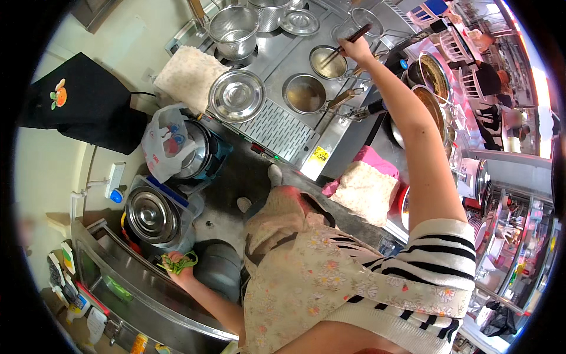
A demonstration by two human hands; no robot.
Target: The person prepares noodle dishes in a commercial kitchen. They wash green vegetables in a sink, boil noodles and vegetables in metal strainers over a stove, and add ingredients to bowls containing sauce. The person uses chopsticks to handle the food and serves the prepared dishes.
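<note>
My right hand [353, 46] is shut on dark chopsticks [359, 34], their tips down in the smaller round strainer or pot [328, 64] of pale, cloudy contents on the steel cooker. Beside it, a long-handled pot [304, 94] holds brownish liquid. My left hand [180, 270], low on the left, holds a bunch of leafy greens [179, 262] near the rim of a steel sink [146, 283]. More green stuff [118, 288] lies in the sink.
Wire strainer baskets [233, 33] and a steel lid [237, 96] stand on the cooker. Cloths [365, 190] and large bowls [431, 75] lie to the right. Lidded containers [152, 214] and a grey bin [217, 270] stand by the sink. People [491, 79] are in the background.
</note>
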